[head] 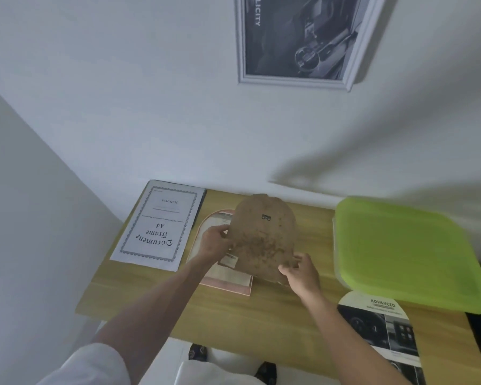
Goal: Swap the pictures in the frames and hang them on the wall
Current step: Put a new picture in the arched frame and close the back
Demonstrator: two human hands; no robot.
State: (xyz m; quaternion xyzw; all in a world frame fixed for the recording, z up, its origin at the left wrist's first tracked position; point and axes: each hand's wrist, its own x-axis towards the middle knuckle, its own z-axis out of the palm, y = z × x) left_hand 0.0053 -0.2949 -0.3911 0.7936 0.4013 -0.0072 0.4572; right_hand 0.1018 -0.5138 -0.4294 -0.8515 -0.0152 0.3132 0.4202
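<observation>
Backing board (pixel 263 237), brown and arch-topped with a small metal hanger near its top, is held just above the arched pink frame (pixel 225 282) at the centre of the wooden table (pixel 233 315). The left hand (pixel 215 241) pinches the board's left edge with thumb on top and fingers curled behind; the right hand (pixel 300 273) grips the lower right corner, fingers curled round the edge. The board is tilted, its lower part over the frame, which lies flat with a pale sheet showing inside.

I judge the step to be opening or closing this frame's back, midway through the swap. Which of the two I cannot tell. If closing, the next move calls for lining the arch up with the frame's outline and lowering it flat; if opening, setting the board aside on bare tabletop.

At lower right lies an arch-cut car print (pixel 378 326) headed "ADVANCED", partly cut off by the picture's edge. A "Document Frame A4" insert sheet (pixel 157 226) lies at the table's left, over something dark. A white-framed picture (pixel 303 40) hangs on the wall at the top, cropped. The green tray (pixel 400 254) at right is blurred. Much of the pink frame is hidden by board and hands, so any fixing tabs cannot be made out.
</observation>
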